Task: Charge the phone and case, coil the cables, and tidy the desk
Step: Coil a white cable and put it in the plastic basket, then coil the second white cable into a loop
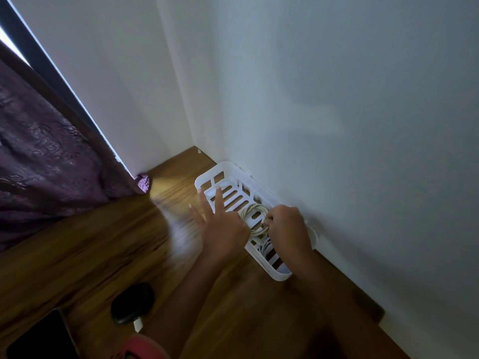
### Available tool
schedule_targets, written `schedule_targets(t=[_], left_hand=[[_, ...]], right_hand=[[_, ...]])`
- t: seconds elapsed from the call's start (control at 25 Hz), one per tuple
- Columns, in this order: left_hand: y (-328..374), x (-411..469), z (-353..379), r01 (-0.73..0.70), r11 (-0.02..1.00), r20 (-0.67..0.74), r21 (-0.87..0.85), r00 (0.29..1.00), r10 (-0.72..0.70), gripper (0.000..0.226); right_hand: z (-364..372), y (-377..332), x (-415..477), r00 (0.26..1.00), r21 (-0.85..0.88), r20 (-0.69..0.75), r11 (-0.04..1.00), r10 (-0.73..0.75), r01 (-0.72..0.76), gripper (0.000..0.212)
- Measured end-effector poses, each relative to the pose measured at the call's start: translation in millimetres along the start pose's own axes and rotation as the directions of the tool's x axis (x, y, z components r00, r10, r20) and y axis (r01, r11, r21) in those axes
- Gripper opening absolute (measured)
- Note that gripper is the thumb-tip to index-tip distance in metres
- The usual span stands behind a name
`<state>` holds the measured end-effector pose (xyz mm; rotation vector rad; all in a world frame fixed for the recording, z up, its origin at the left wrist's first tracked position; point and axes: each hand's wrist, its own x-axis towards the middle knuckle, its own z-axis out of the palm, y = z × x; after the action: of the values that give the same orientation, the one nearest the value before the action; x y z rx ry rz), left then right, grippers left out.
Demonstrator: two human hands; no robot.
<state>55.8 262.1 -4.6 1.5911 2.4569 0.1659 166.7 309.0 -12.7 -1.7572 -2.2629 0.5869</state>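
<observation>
The surface (108, 244) is brown wood grain with a faint sheen. The basket (207, 177) at centre right is white slotted plastic, smooth. The coiled cable (252, 212) shows a cream, matt sheath. The curtain (46, 151) at left is purple patterned cloth. The case (132, 303) at lower left is black, smooth and matt.

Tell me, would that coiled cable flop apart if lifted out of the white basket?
Probably somewhat. The coiled cable looks thin and soft, with no tie that I can see. The right hand pinches it, which likely keeps its loops together. It seems light; the slotted basket shouldn't snag it much.

One basket (228, 170), two coiled cables (252, 212), one case (132, 303), one phone (39, 338)
</observation>
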Motion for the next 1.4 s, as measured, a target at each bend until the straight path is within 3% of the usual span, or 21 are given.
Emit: schedule_targets(t=[0.16, 0.28, 0.48, 0.64, 0.8, 0.96, 1.16, 1.28, 1.4], left_hand=[[-2, 3, 2, -0.028, 0.999, 0.012, 0.039, 1.0, 0.027, 0.034], [-3, -4, 2, -0.071, 0.989, -0.095, -0.127, 0.994, 0.06, 0.041], [-17, -34, 4, -0.213, 0.93, -0.283, -0.3, 0.951, 0.126, 0.063], [-52, -74, -7, -0.155, 0.966, -0.352, -0.208, 0.933, 0.074, 0.068], [-124, -145, -21, -0.086, 0.938, -0.392, -0.335, 0.919, -0.055, 0.06], [-222, -242, -33, 0.015, 0.923, -0.437, -0.384, 0.878, -0.196, 0.051], [-336, -365, -36, 0.145, 0.95, -0.539, -0.277, 0.794, -0.279, 0.034], [-389, -431, -28, 0.265, 0.92, -0.493, -0.29, 0.782, -0.381, 0.047], [-427, -469, -9, 0.336, 0.886, -0.457, -0.318, 0.765, -0.454, 0.044]], right_hand=[[-3, -2, 2, 0.996, -0.03, 0.086, 0.999, 0.025, -0.022, 0.023], [-7, -5, -1, 0.995, -0.012, 0.1, 1.0, 0.028, -0.027, 0.026], [-17, -19, -34, 0.985, 0.07, -0.165, 0.995, -0.057, 0.069, 0.029], [-19, -55, -73, 0.928, 0.11, -0.319, 0.966, -0.19, 0.235, 0.026], [-6, -110, -132, 0.875, 0.119, -0.368, 0.917, -0.315, 0.38, 0.019], [26, -180, -215, 0.877, 0.255, -0.282, 0.851, -0.388, 0.458, 0.019], [83, -266, -328, 0.842, 0.275, -0.136, 0.797, -0.522, 0.538, 0.025], [124, -304, -387, 0.81, 0.311, -0.024, 0.766, -0.586, 0.563, 0.02], [159, -318, -423, 0.754, 0.315, 0.117, 0.744, -0.646, 0.589, 0.019]])
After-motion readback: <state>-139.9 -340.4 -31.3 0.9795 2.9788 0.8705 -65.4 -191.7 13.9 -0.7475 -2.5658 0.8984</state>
